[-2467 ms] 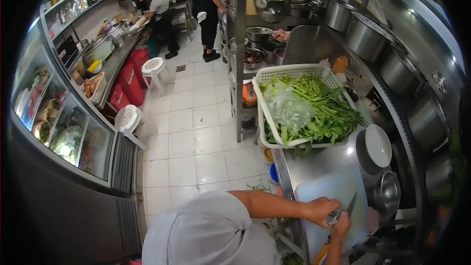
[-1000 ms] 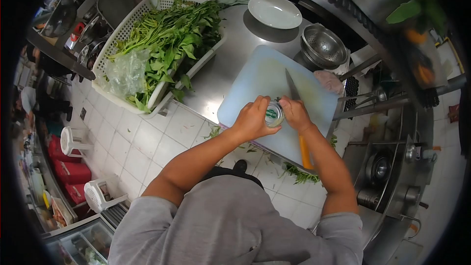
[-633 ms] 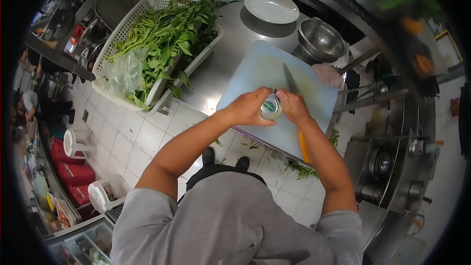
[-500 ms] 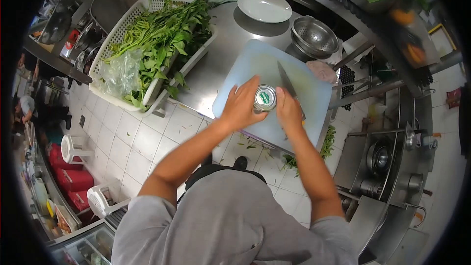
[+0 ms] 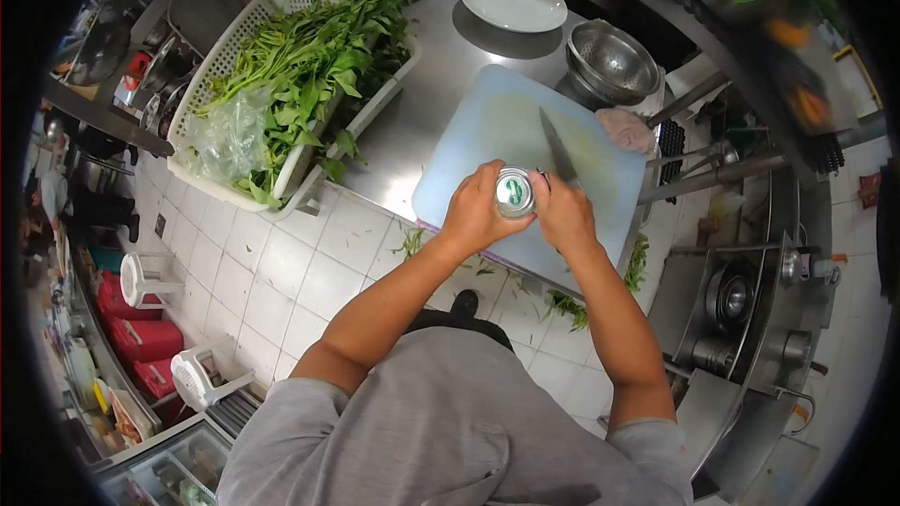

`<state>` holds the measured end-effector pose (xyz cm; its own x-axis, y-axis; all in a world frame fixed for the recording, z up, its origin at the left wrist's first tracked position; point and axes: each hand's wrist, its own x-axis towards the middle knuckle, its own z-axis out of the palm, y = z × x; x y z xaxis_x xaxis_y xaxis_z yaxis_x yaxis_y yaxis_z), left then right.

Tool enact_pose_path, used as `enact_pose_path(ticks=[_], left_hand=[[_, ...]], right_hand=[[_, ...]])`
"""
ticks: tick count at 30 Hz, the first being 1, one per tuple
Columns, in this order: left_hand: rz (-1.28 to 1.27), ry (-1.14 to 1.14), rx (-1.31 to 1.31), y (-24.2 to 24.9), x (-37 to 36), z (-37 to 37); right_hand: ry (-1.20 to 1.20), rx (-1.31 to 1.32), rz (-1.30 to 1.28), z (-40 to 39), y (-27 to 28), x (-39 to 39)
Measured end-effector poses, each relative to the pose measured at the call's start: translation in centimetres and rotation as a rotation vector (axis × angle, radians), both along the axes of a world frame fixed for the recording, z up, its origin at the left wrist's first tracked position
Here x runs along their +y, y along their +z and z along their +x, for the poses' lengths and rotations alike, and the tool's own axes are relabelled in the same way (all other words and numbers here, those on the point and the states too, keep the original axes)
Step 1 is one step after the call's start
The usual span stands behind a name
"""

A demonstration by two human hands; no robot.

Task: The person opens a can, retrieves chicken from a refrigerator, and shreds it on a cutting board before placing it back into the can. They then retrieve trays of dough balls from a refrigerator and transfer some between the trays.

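A small round can [image 5: 514, 192] with a silvery top and a green mark sits in my left hand [image 5: 476, 211], whose fingers and thumb wrap its side. My right hand [image 5: 561, 211] is closed against the can's right rim. A small dark bit shows by its thumb tip, but what the fingers hold is hidden. Both hands are above the near part of a pale blue cutting board [image 5: 487, 122]. On the board, just beyond my right hand, lies a knife [image 5: 557, 145].
Leafy greens [image 5: 309, 84] and a clear plastic bag fill a white basket [image 5: 211, 98] on the left. A white oval plate [image 5: 514, 0], metal colanders [image 5: 614, 61] and a pinkish cloth [image 5: 626, 129] stand beyond the board. Metal rails run along the right.
My right hand has curled in more tightly at the can's rim, and a small dark bit now shows by its thumb. The view has shifted slightly; the can stays between my hands.
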<state>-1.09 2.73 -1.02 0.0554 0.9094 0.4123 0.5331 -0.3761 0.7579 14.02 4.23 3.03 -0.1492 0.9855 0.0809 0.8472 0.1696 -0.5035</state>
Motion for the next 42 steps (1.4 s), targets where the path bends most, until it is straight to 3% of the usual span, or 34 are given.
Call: enact_pose_path(ticks=[5,7,9,11,15,17,19,21,25,27,29,31,33,38,42], left_hand=[[0.013,0.014,0.02,-0.5,0.2,0.2],[-0.018,-0.008,0.009,0.0,0.4,0.3],[-0.058,-0.038,-0.002,0.1,0.2,0.2],[-0.022,-0.029,0.056,0.1,0.7,0.0],[-0.033,-0.06,0.056,-0.1,0.5,0.0],[-0.078,-0.066,0.072,0.3,0.9,-0.1],[-0.097,-0.065,0.057,0.5,1.2,-0.2],[-0.09,-0.076,0.051,0.8,1.2,0.1],[-0.095,-0.141,0.11,1.1,1.8,-1.4],[-0.214,-0.376,0.039,1.8,3.3,-3.0],[-0.29,-0.442,0.03,2.7,3.4,-3.9],[-0.116,-0.299,0.114,3.0,2.5,-4.1],[-0.099,-0.173,0.102,2.2,-0.2,-2.8],[0.057,0.156,0.13,2.0,-1.3,0.6],[-0.18,0.136,0.132,2.5,-1.4,0.2]], right_hand=[[0.042,0.357,0.077,0.8,-0.8,0.5],[0.237,-0.094,-0.178,1.1,3.1,2.6],[0.255,-0.144,-0.206,1.5,1.1,3.4],[0.256,0.32,-0.006,2.2,-2.5,3.6],[0.338,0.393,-0.038,2.5,-0.3,4.3],[0.557,-0.111,-0.147,2.1,3.0,6.2],[0.574,-0.123,-0.147,2.2,1.4,7.1],[0.601,0.302,-0.104,3.0,-1.5,7.3],[0.482,0.419,-0.052,2.7,-2.7,5.2],[0.314,0.406,-0.104,2.1,-2.4,4.4],[0.208,0.438,-0.179,0.8,-0.1,2.6],[0.092,0.471,-0.248,-0.1,0.5,1.5],[-0.007,0.198,0.116,-0.8,-0.7,1.1],[-0.035,0.032,0.11,-2.0,0.8,-0.6],[0.011,-0.1,0.102,-1.7,1.8,-0.8]])
